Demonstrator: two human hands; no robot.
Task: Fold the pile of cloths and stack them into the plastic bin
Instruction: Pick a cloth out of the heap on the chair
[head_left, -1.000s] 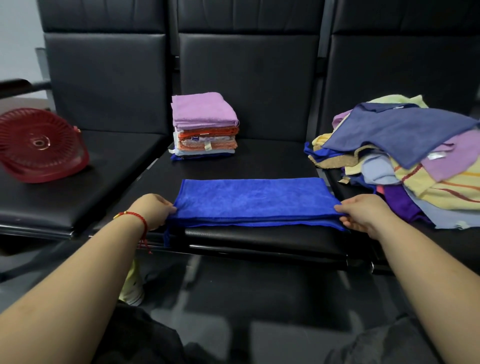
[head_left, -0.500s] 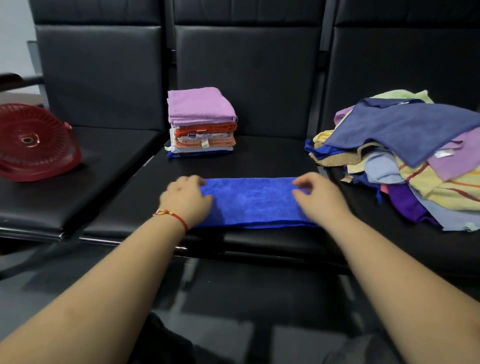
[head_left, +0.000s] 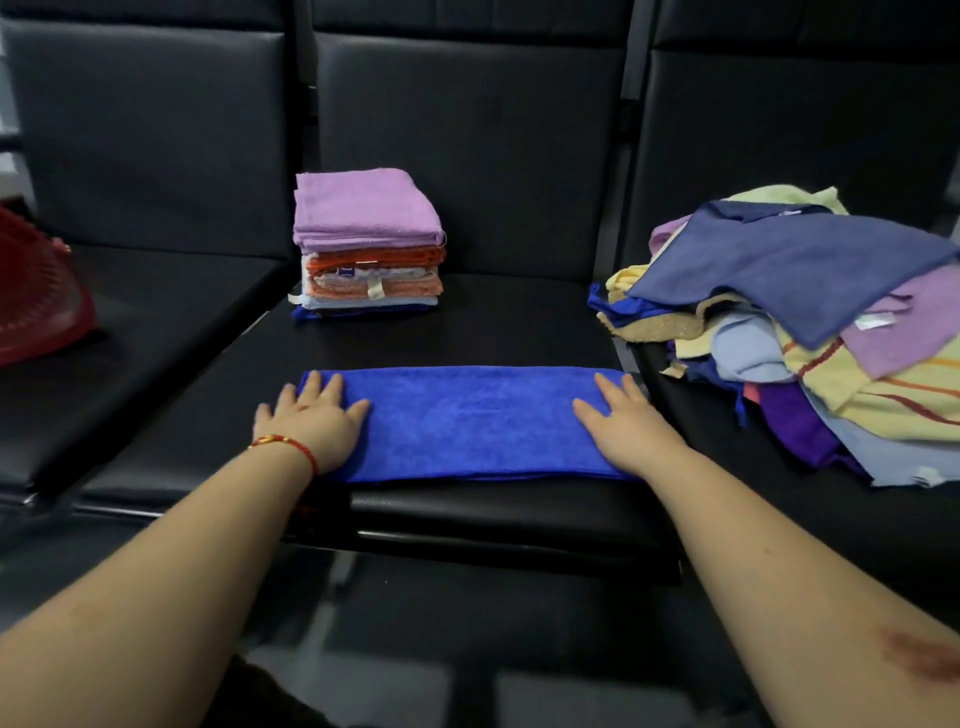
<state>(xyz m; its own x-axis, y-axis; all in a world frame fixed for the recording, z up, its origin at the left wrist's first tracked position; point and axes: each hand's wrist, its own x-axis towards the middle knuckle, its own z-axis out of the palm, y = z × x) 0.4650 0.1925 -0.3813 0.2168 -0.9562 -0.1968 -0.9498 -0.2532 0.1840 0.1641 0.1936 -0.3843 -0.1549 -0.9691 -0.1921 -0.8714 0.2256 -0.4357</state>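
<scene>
Both ends of the blue cloth (head_left: 470, 421) are pressed flat under the spread left hand (head_left: 311, 423) and right hand (head_left: 626, 428); between them, layers could slip if lifted unevenly.

The red plastic bin (head_left: 39, 296) at the far left is cut off by the frame's left edge, so only part of its ribbed side shows. The pile of unfolded cloths (head_left: 810, 322) on the right runs past the right edge, and its lower cloths are buried under the upper ones. In the folded stack (head_left: 366, 244) the lower layers show only as thin edges, and their small tags are too small to read.
</scene>
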